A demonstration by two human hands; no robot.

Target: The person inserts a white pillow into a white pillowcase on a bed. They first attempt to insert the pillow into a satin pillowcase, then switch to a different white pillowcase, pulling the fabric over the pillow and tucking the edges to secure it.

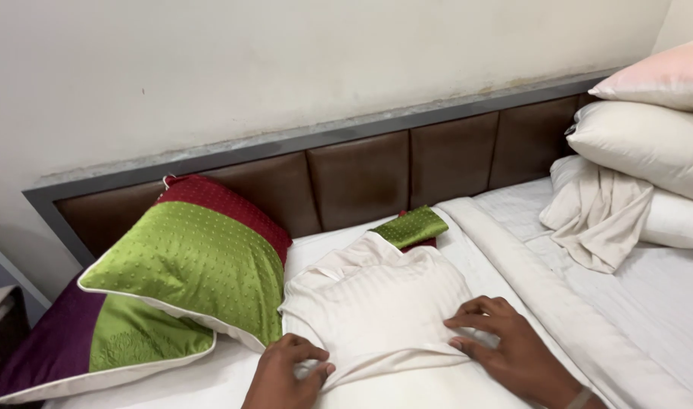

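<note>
A white striped pillow (376, 303) lies on the bed in front of me, its case loose at the near end. My left hand (286, 375) pinches the near edge of the pillowcase at the lower left. My right hand (505, 344) lies with fingers spread on the pillow's right side, pressing the cloth. Behind the pillow a small green and red cushion (411, 227) peeks out against the headboard.
A large green, red and purple cushion (187, 265) leans at the left over another one (96, 341). The brown padded headboard (361, 178) runs along the wall. Stacked white and pink pillows (649, 144) with a loose white case (600, 220) sit at the right. A rolled white sheet (543, 288) crosses the mattress.
</note>
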